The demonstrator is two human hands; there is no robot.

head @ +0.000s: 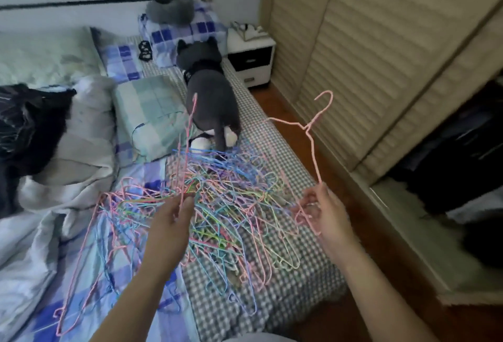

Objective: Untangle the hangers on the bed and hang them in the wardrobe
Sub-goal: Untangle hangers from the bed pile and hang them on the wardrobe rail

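I see the bed point(285, 295) filling most of my view, its checked cover running up to the pillows, with the slatted wardrobe point(381, 55) along the right and a grey plush toy point(209, 96) lying near the far end. Spread over the cover in front of me is the tangle of coloured wire hangers point(223, 205), heaped and interlocked. My left hand point(170, 226) pinches a pink hanger point(187, 134) held up from the heap, and my right hand point(325, 209) grips another pink hanger point(311, 134), fingers curled round the wire, raised clear of the pile toward the wardrobe side.
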